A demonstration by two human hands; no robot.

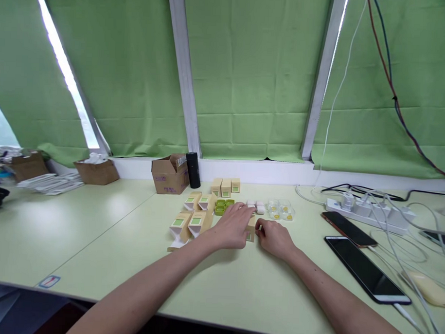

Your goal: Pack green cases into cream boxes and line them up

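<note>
Between my hands stands a small tan cardboard box (250,233) with a green label, partly covered by my fingers. My left hand (235,227) reaches over its left side and top, fingers bent around it. On the right, my right hand (276,238) is curled, its fingertips pressed against the box's edge. Several similar boxes with raised flaps (197,222) are grouped left of my left hand. Just beyond my hands are green square cups (220,207), small pale pink-white blocks (260,207) and clear round cups with yellow centres (281,209).
Three closed tan boxes (226,188) stand at the back, near a brown carton (170,175) and a black cylinder (193,170). To the right lie phones (367,269), a white power strip (367,216) and tangled cables. Papers (52,184) and another carton (97,171) sit far left.
</note>
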